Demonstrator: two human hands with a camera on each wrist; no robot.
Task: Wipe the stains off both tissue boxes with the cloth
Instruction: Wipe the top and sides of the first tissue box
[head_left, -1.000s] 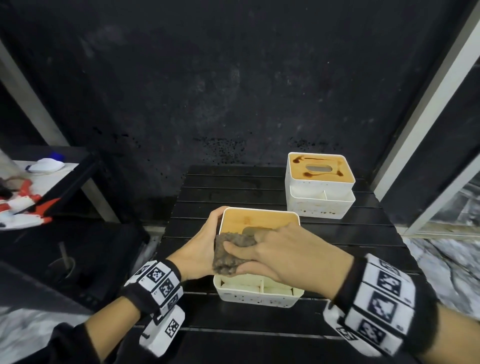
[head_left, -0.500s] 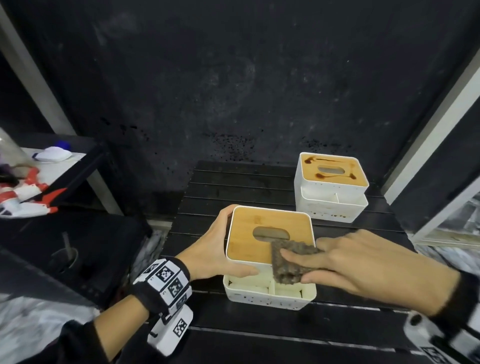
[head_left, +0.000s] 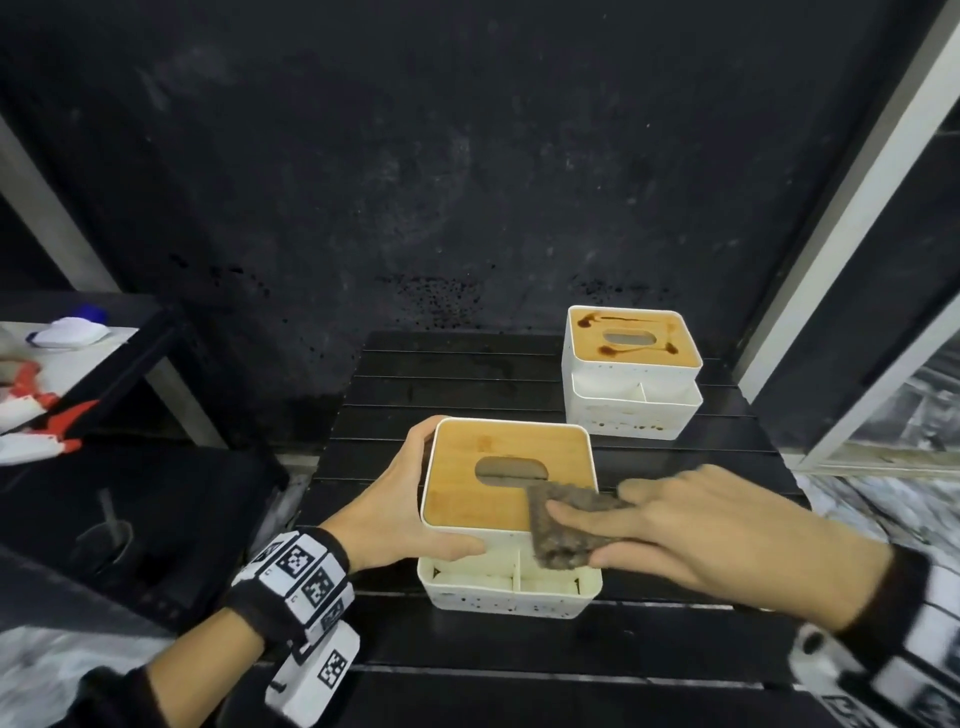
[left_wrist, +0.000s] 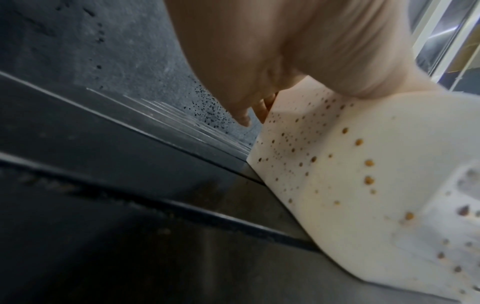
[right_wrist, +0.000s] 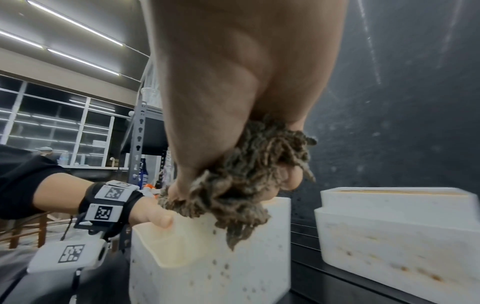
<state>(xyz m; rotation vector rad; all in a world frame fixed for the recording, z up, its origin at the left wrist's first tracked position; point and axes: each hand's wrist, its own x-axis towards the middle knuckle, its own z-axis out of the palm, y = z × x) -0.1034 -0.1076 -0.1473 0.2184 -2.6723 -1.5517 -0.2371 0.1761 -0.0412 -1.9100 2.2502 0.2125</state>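
Brown and shaggy, the cloth (head_left: 563, 525) is pinched between the thumb and fingers of the right hand (head_left: 711, 535) and pressed on the near right corner of the near tissue box (head_left: 498, 506), which is set on the black slatted table (head_left: 467, 379). That box is gripped at its left side by the left hand (head_left: 395, 514), thumb along the front edge (its white walls are speckled brown). Farther back, the second tissue box (head_left: 631, 374) is marked with dark streaks on its wooden lid.
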